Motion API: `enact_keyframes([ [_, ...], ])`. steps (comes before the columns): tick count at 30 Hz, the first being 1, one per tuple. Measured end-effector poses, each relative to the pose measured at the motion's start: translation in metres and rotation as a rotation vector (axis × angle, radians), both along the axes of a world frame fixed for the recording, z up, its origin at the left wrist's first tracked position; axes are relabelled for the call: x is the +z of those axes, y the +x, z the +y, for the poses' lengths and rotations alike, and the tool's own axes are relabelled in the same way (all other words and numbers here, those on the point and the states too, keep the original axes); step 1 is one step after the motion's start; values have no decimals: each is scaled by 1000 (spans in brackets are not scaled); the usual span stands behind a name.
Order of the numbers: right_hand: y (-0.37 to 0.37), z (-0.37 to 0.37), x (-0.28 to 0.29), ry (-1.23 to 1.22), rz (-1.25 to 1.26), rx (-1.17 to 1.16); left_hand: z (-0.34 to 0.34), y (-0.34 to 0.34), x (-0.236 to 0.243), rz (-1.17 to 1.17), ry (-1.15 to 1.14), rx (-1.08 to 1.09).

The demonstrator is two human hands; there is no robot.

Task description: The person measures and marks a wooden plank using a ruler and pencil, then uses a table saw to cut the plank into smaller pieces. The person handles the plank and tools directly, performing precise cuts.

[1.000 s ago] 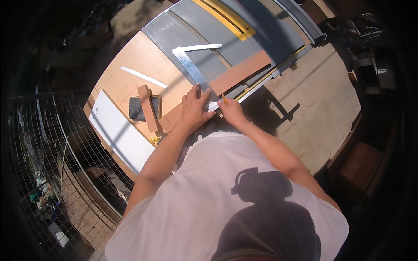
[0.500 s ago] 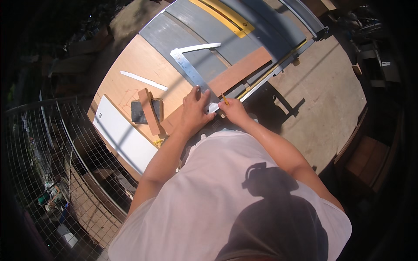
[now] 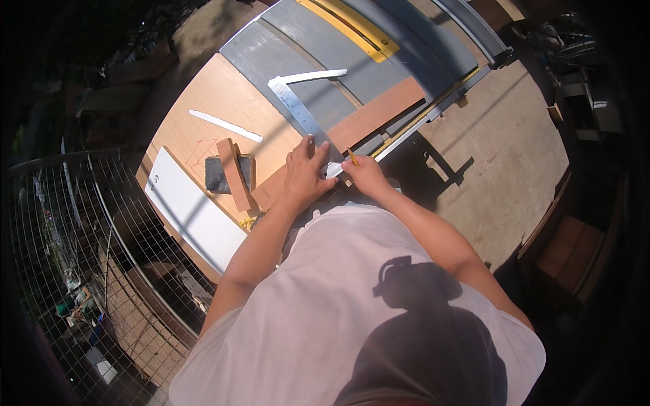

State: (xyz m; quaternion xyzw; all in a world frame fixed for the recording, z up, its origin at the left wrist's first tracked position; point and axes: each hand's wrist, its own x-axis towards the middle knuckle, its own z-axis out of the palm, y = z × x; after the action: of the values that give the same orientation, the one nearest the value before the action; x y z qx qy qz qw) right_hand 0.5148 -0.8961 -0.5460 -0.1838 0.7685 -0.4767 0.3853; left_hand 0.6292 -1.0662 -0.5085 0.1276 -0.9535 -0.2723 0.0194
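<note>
My left hand (image 3: 305,174) presses down with spread, bent fingers on the lower end of a metal square (image 3: 301,111), which lies across a long reddish wooden board (image 3: 376,111). Just to its right, my right hand (image 3: 362,174) pinches a yellow pencil (image 3: 351,153) at the board's near edge. A small whitish area (image 3: 332,169) shows between the hands; I cannot make out what it is. A white strip (image 3: 318,74) touches the far end of the square on the grey saw table (image 3: 250,54).
A plywood top (image 3: 172,125) bears a white strip (image 3: 223,125), a white panel (image 3: 193,213) and a wood offcut (image 3: 233,172) over a dark block (image 3: 217,174). A yellow slotted insert (image 3: 349,30) and rail (image 3: 440,108) are on the saw. Wire mesh (image 3: 68,237) stands left, stacked boards (image 3: 565,254) right.
</note>
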Motion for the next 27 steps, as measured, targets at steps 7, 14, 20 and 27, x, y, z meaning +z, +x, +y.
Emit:
enact_keyframes([
  [7, -1, -1, 4, 16, -42, 3, 1, 0, 3, 4, -5, 0],
  [14, -1, -1, 5, 30, -51, -4, 2, -1, 4, 2, -6, 6],
  [20, -3, -1, 7, 10, -42, 5, -2, 1, -8, 40, -2, 11],
  [27, 0, 0, -4, -16, -27, -27, -1, -1, -2, 29, 18, -2],
])
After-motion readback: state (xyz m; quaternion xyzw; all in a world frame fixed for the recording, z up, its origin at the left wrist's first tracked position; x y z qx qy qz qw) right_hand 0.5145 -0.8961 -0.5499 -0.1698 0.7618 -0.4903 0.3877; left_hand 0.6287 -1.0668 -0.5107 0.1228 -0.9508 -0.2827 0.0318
